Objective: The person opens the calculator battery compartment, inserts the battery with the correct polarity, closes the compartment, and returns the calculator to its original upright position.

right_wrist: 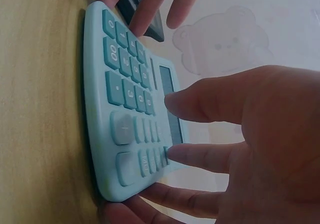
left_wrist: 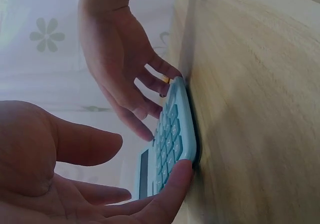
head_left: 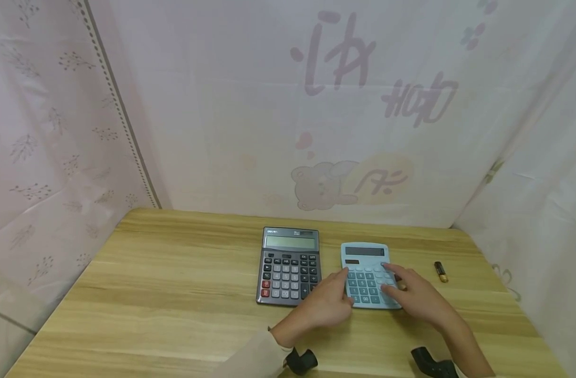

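A light blue calculator (head_left: 363, 275) lies face up on the wooden table. My left hand (head_left: 329, 300) lies along its left side, with a fingertip at the near corner and the thumb lifted off it in the left wrist view. From the right, my right hand (head_left: 417, 296) reaches over the keys; its index fingertip touches a key near the display in the right wrist view. The thumb (right_wrist: 200, 102) hovers over the keypad side, and the other fingers sit at the right edge. A small gold-coloured piece (left_wrist: 166, 79) shows among those fingers; I cannot tell what it is.
A larger dark grey calculator (head_left: 290, 265) lies just left of the blue one, partly overlapped by my left hand. A black and gold battery (head_left: 441, 271) lies to the right on the table (head_left: 174, 294). Printed curtains (head_left: 231, 105) hang behind and at both sides.
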`<state>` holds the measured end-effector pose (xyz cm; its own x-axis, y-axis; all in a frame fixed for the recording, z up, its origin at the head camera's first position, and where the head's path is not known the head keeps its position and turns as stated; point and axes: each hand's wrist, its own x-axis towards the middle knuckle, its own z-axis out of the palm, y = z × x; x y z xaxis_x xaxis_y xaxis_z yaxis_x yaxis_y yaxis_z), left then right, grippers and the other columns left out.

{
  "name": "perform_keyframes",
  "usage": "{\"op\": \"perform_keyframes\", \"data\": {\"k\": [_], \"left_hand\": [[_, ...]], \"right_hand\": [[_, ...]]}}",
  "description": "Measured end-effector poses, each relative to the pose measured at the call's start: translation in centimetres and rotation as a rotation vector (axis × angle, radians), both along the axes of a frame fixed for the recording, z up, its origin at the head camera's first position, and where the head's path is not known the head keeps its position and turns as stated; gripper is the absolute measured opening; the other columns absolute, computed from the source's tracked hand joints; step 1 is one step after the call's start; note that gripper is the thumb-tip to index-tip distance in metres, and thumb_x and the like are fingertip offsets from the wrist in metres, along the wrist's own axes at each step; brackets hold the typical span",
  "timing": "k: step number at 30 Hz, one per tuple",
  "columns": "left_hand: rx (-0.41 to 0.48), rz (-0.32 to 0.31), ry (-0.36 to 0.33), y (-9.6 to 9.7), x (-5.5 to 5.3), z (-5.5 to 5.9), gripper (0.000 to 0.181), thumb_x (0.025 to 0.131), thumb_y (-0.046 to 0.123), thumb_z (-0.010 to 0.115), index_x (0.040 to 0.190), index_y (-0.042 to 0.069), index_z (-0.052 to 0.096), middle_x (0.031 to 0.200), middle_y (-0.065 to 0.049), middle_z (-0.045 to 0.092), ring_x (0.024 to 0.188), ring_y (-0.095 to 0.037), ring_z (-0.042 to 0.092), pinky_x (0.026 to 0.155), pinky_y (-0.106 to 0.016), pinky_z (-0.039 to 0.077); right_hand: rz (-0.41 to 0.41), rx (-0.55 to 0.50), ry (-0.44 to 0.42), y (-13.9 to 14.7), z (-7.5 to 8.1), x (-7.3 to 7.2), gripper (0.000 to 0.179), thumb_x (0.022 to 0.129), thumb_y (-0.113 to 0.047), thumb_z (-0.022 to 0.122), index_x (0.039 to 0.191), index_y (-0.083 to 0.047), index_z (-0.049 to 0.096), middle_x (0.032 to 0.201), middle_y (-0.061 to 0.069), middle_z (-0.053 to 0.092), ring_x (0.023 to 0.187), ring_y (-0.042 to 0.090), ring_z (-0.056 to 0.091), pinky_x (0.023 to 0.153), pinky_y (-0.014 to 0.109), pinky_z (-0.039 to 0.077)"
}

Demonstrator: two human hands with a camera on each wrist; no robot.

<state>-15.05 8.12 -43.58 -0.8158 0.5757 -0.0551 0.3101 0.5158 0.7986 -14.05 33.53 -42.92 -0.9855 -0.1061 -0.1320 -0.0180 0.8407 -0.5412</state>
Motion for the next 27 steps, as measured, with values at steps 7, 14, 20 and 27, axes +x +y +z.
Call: {"op": "perform_keyframes", "data": {"k": [7, 14, 20, 27], "left_hand": [[0.017, -0.012, -0.016, -0.3, 0.3, 0.3, 0.069, 0.104, 0.016, 0.067, 0.165, -0.006, 0.042, 0.158, -0.019, 0.058, 0.143, -0.019, 0.054, 0.121, -0.039, 0.043], [0.040, -0.007, -0.024, -1.8, 0.9, 1.3, 0.072, 0.103, 0.017, 0.070, 0.166, -0.004, 0.042, 0.118, -0.009, 0.071, 0.103, -0.013, 0.064, 0.096, -0.033, 0.054], [0.070, 0.046, 0.002, -4.9, 1.3, 2.4, 0.071, 0.104, 0.026, 0.072, 0.165, 0.001, 0.045, 0.156, -0.013, 0.061, 0.125, -0.023, 0.069, 0.099, -0.037, 0.057], [0.024, 0.185, 0.131, -9.9, 0.4, 2.8, 0.074, 0.101, 0.031, 0.076, 0.161, -0.003, 0.050, 0.156, -0.018, 0.061, 0.135, -0.038, 0.064, 0.110, -0.060, 0.052]], "right_hand": [[0.018, 0.005, 0.018, -0.2, 0.4, 0.4, 0.061, 0.108, -0.031, 0.070, 0.149, 0.012, 0.057, 0.140, 0.039, 0.059, 0.116, 0.046, 0.068, 0.095, 0.065, 0.057], [-0.011, -0.043, 0.067, -1.1, 1.4, 1.2, 0.059, 0.110, -0.033, 0.069, 0.151, 0.008, 0.057, 0.146, 0.036, 0.056, 0.118, 0.050, 0.069, 0.089, 0.062, 0.061], [0.039, -0.134, 0.178, -2.4, 2.4, 1.5, 0.048, 0.111, -0.027, 0.070, 0.149, 0.002, 0.062, 0.146, 0.025, 0.063, 0.123, 0.042, 0.067, 0.094, 0.059, 0.060], [0.094, -0.224, 0.218, -4.8, 3.1, 0.1, 0.040, 0.109, -0.017, 0.071, 0.145, -0.002, 0.065, 0.144, 0.019, 0.066, 0.125, 0.037, 0.069, 0.098, 0.055, 0.060]]}}
